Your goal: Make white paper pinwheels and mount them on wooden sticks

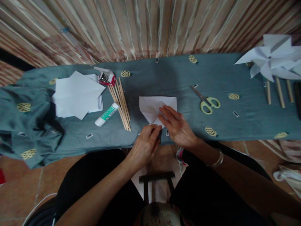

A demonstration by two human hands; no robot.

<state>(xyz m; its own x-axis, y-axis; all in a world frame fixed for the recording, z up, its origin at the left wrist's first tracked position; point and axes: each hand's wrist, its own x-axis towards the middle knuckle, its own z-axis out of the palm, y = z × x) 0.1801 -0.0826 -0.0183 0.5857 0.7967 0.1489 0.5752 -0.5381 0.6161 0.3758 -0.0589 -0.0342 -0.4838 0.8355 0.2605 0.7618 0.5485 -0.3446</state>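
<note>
A white sheet of paper [152, 106] with creases and folded-in parts lies at the near edge of the cloth-covered table, in front of me. My left hand [146, 142] pinches the paper's near corner between thumb and fingers. On the paper's right side, my right hand [177, 125] rests with its fingers stretched out over the surface. Part of the sheet is hidden under both hands. To the right lies a pair of scissors [205, 101] with light green handles, apart from my hands.
Left of the paper are several wooden sticks [122, 103], a glue stick [107, 115], a small red-and-white box [107, 78] of metal pins and a stack of white paper [77, 94]. Paper pinwheels [270, 58] on sticks lie far right. A curtain [150, 28] hangs behind the table.
</note>
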